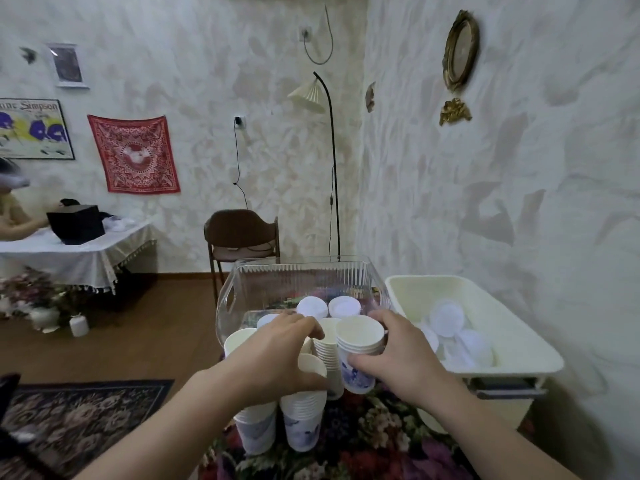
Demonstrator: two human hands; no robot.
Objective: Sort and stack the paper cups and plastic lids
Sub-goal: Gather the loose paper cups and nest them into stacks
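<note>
My right hand [398, 355] grips a short stack of white paper cups with blue print [358, 355], held upright above the floral tablecloth. My left hand [273, 355] is curled around another stack of cups [327, 355] just left of it; a loose cup [311, 363] lies tilted by my palm. Two more cup stacks [258, 431] [303, 422] stand in front of my left wrist. Upturned cups or lids [311, 306] [344, 306] sit in the clear ribbed bin [301, 275]. White plastic lids [446, 318] lie in the cream bin [519, 327] at right.
A single cup [237, 341] stands left of my left hand. The table is covered with a floral cloth [363, 445]. A wall runs close on the right. Behind are a brown chair [242, 233], a floor lamp [332, 161] and another clothed table [76, 254] with a person at far left.
</note>
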